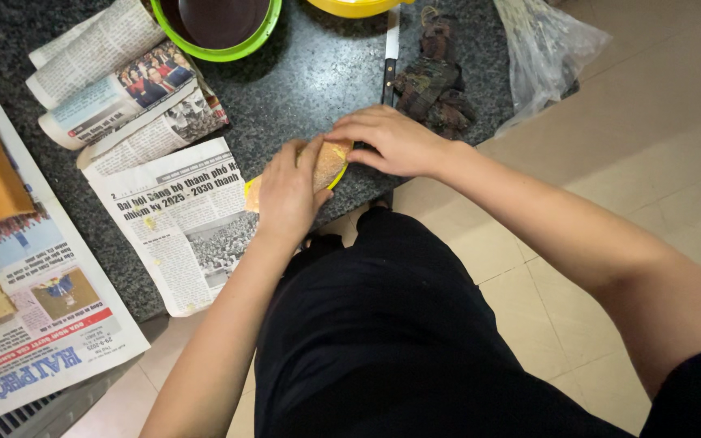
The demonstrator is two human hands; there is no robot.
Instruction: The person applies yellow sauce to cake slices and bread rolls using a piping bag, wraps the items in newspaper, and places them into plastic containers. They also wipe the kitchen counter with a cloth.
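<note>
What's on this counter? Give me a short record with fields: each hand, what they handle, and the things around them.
Left hand: pressed on top of a tan, rounded bread-like piece.
Right hand: fingertips at the far end of the same piece.
Under the piece: a yellow-rimmed round dish, mostly hidden.
Surface: dark speckled stone counter.
Nearby: black-handled knife, dark crumpled cloth, green-rimmed bowl, newspaper sheets, clear plastic bag.
Grip: both hands rest on the piece; a closed grip cannot be told.

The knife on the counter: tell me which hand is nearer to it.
Right. The right hand lies just below the knife, its fingers close to the black handle. The left hand sits farther off, down and to the left, on the tan food.
</note>
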